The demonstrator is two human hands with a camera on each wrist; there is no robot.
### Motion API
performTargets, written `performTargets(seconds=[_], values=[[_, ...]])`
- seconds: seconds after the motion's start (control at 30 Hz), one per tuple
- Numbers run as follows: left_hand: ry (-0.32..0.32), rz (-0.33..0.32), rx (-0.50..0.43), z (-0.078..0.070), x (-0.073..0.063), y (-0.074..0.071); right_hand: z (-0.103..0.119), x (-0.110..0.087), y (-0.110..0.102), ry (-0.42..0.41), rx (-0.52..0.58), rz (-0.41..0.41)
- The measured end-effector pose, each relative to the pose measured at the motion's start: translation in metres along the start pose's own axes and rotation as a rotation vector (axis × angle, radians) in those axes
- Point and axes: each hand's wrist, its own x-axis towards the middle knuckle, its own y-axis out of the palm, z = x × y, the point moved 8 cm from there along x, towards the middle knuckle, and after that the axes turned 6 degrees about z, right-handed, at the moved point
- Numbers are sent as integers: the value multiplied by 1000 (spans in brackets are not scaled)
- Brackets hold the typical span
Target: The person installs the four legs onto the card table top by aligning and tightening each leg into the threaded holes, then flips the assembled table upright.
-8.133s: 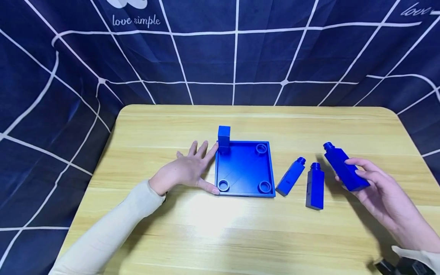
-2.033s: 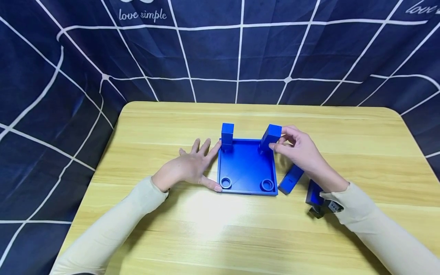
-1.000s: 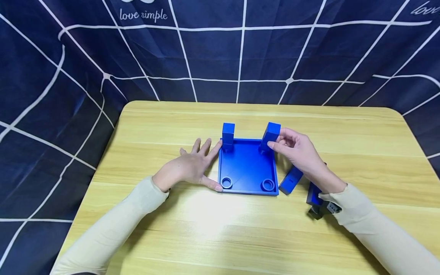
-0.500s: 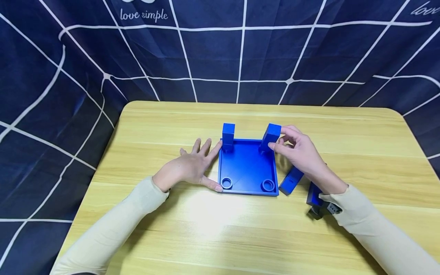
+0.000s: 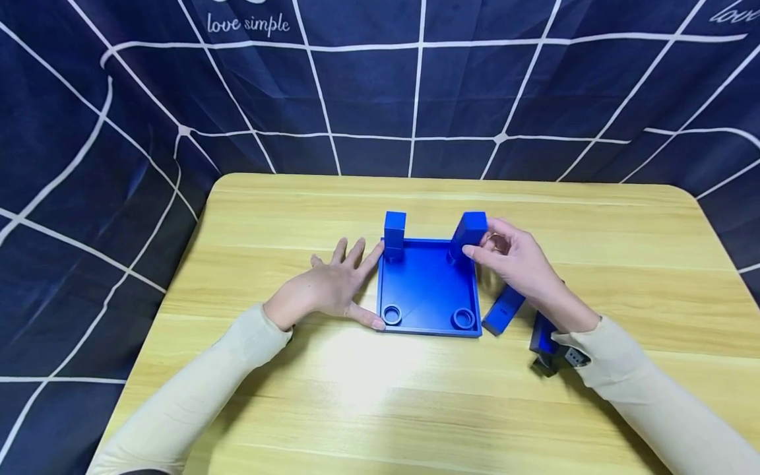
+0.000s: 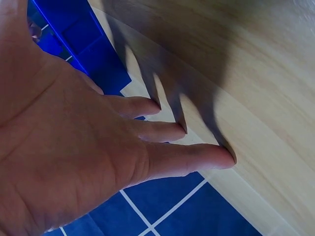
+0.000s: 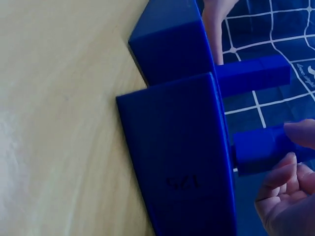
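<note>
A square blue tray-like panel [image 5: 426, 284] lies on the table, with round threaded sockets [image 5: 463, 310] at its front corners. One blue square leg [image 5: 394, 231] stands upright at the back left corner. Thumb and fingertips of my right hand [image 5: 519, 262] pinch a second leg [image 5: 470, 231], which leans slightly right over the back right corner; its lower end is at the socket there. My left hand [image 5: 326, 290] is spread flat beside the panel, thumb and index fingertip against its left edge. The left wrist view shows the palm [image 6: 74, 142] with straight fingers.
Right of the panel lies a blue leg [image 5: 503, 310], its marked side up in the right wrist view. Another leg [image 5: 543, 335] is partly hidden under my right wrist and the black wrist camera [image 5: 574, 357]. A dark blue gridded cloth [image 5: 368, 86] hangs behind the wooden table [image 5: 332, 409].
Since the oldest frame, my right hand has brought a leg from the right to the back right corner. Over the last second the leg has turned slightly between the fingers; the left hand stays put.
</note>
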Motion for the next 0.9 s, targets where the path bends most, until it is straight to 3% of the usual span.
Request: performTargets(seconds=[0.17, 0.9], values=[[-5, 4, 7, 0, 1, 0, -4, 2, 1, 13, 52, -3], [2, 2, -6, 0, -1, -1, -5, -1, -3, 6, 0, -62]])
